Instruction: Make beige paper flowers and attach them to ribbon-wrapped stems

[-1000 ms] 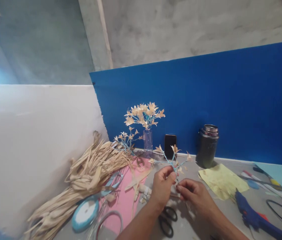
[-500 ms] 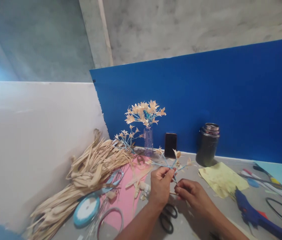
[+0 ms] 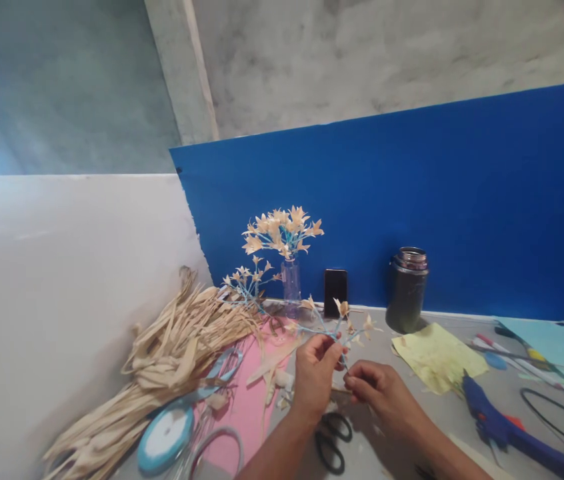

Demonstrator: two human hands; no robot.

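Observation:
My left hand (image 3: 313,377) pinches the base of a small sprig of cream paper-like flowers on blue stems (image 3: 338,321), held just above the table. My right hand (image 3: 381,392) is closed in a pinch on the lower end of the same sprig's stem, just right of the left hand. Black scissors (image 3: 333,440) lie on the table under my wrists. A finished bunch of the same flowers stands in a small clear vase (image 3: 291,281) behind; another sprig (image 3: 249,281) lies left of the vase.
A heap of dried tan strips (image 3: 172,353) and a blue ribbon spool (image 3: 165,433) lie left, on pink paper (image 3: 247,407). A dark phone (image 3: 335,291) and a dark jar (image 3: 408,289) stand by the blue board. Yellow paper (image 3: 437,357) and a blue glue gun (image 3: 502,430) lie right.
Both hands and the sprig have stayed together and shifted slightly left and lower in view as the camera turned a little; the grip looks the same.

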